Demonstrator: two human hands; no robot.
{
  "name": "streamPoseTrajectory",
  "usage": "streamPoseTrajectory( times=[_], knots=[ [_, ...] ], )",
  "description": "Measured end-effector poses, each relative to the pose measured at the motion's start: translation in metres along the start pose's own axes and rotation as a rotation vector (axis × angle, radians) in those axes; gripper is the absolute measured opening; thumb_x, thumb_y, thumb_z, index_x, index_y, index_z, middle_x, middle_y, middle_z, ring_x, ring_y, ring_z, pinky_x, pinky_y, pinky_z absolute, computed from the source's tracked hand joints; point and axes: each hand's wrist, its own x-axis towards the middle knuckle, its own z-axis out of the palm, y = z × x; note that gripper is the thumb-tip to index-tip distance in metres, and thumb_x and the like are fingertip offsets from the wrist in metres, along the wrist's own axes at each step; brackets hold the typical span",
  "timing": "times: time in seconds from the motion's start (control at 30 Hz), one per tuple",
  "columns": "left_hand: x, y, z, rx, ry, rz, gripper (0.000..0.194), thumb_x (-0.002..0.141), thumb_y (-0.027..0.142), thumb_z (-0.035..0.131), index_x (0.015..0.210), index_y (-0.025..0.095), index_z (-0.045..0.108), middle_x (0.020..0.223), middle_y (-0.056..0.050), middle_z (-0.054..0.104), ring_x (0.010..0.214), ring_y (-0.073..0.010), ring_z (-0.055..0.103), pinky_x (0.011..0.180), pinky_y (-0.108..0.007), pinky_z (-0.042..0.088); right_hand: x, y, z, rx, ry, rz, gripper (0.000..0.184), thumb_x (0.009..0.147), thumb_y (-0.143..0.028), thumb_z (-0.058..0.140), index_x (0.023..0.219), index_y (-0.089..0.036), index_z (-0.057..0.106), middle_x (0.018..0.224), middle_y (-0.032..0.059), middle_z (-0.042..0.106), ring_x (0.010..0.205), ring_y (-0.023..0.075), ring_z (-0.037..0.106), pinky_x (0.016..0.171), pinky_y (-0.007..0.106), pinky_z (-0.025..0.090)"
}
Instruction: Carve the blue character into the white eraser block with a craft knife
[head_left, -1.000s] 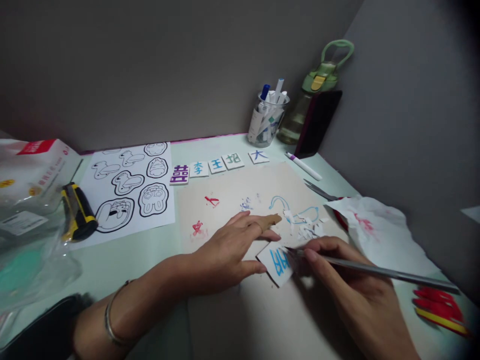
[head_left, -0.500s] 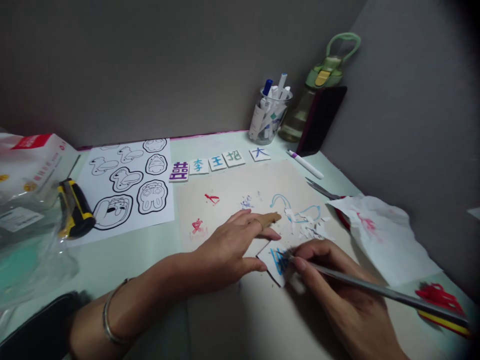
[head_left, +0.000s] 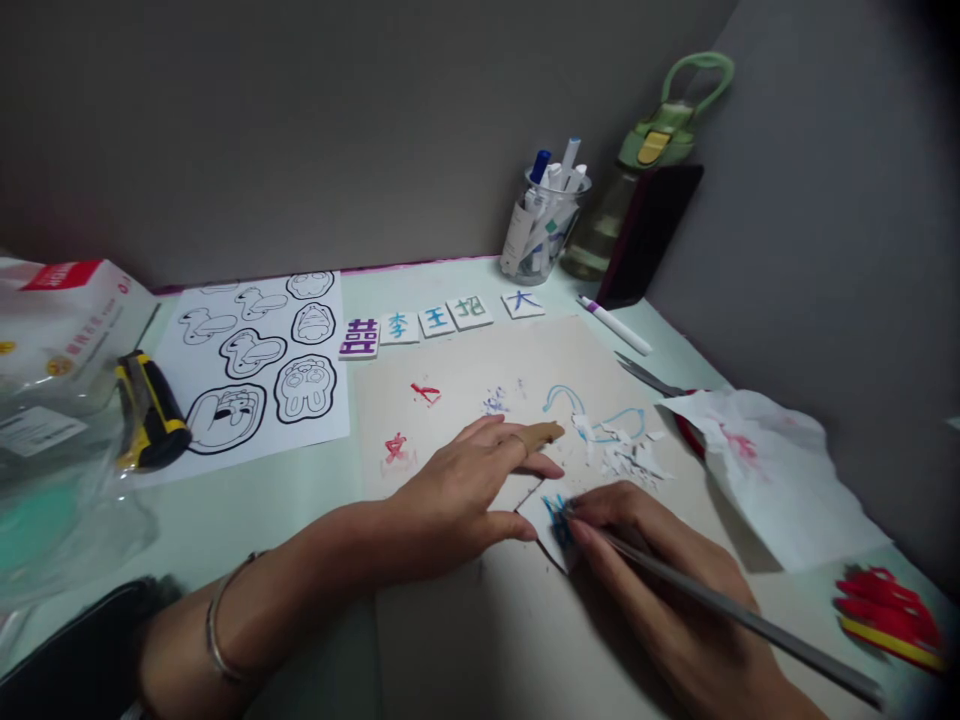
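Note:
My left hand (head_left: pixel 465 490) lies flat on a tan work board (head_left: pixel 480 390), fingers spread, a bandage on one fingertip, pressing the edge of a small white block (head_left: pixel 547 515) with blue marks. My right hand (head_left: pixel 660 580) is closed on a long grey metal carving tool (head_left: pixel 735 615), whose tip rests on the block's blue marks. White shavings (head_left: pixel 626 455) lie just beyond the block.
A row of small lettered blocks (head_left: pixel 435 322) lies behind the board. A printed outline sheet (head_left: pixel 255 365) and a yellow-black knife (head_left: pixel 146 410) are left. A pen cup (head_left: pixel 544 225), green bottle (head_left: pixel 645 160), dark phone (head_left: pixel 649 235), marker (head_left: pixel 615 325), scissors (head_left: pixel 652 378), stained tissue (head_left: pixel 765 470) and red tools (head_left: pixel 889 615) stand right.
My right hand has slid left over the block, so the tool tip now sits on its blue marks and covers more of it. My left hand has stayed put.

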Motion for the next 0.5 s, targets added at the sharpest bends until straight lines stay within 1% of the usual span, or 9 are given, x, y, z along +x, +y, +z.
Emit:
streamPoseTrajectory(
  times=[0.07, 0.17, 0.23, 0.4, 0.5],
  knots=[
    [0.0000, -0.0003, -0.0001, 0.003, -0.001, 0.002, 0.077, 0.087, 0.027, 0.082, 0.152, 0.026, 0.039, 0.146, -0.006, 0.061, 0.144, -0.0258, 0.045, 0.128, -0.048, 0.016, -0.0025, 0.0010, -0.0015, -0.009, -0.015, 0.011, 0.013, 0.101, -0.021, 0.053, 0.090, -0.025, 0.060, 0.084, 0.0005, 0.071, 0.072, 0.0144, 0.070, 0.058, 0.024, 0.051],
    [-0.0001, -0.0005, 0.0001, 0.010, 0.001, 0.003, 0.079, 0.085, 0.026, 0.084, 0.151, 0.024, 0.040, 0.144, -0.007, 0.062, 0.143, -0.0252, 0.045, 0.128, -0.047, 0.016, -0.0052, 0.0035, -0.0016, -0.002, 0.020, 0.062, 0.011, 0.101, -0.024, 0.055, 0.091, -0.025, 0.059, 0.086, 0.0027, 0.074, 0.078, 0.0173, 0.072, 0.051, 0.024, 0.048],
    [-0.0003, -0.0009, 0.0006, 0.017, 0.003, 0.003, 0.080, 0.084, 0.025, 0.085, 0.150, 0.023, 0.040, 0.143, -0.006, 0.064, 0.143, -0.0244, 0.046, 0.128, -0.045, 0.017, -0.0051, 0.0047, -0.0002, 0.000, 0.040, 0.088, 0.010, 0.101, -0.026, 0.056, 0.093, -0.025, 0.060, 0.085, 0.0034, 0.074, 0.077, 0.0182, 0.073, 0.048, 0.024, 0.045],
    [-0.0003, -0.0005, 0.0008, 0.018, 0.009, 0.003, 0.084, 0.083, 0.023, 0.085, 0.151, 0.022, 0.037, 0.140, -0.005, 0.066, 0.142, -0.0238, 0.046, 0.128, -0.045, 0.016, -0.0011, 0.0033, 0.0027, 0.003, 0.044, 0.126, 0.012, 0.101, -0.027, 0.055, 0.091, -0.024, 0.061, 0.084, 0.0042, 0.075, 0.076, 0.0185, 0.072, 0.047, 0.025, 0.044],
    [-0.0002, 0.0005, -0.0001, 0.018, 0.006, 0.003, 0.079, 0.084, 0.023, 0.084, 0.149, 0.022, 0.040, 0.141, -0.006, 0.064, 0.142, -0.0242, 0.046, 0.127, -0.045, 0.017, 0.0001, 0.0000, 0.0030, 0.027, 0.049, 0.121, 0.016, 0.101, -0.027, 0.054, 0.087, -0.024, 0.062, 0.081, 0.0038, 0.074, 0.073, 0.0180, 0.071, 0.047, 0.025, 0.043]
  ],
)
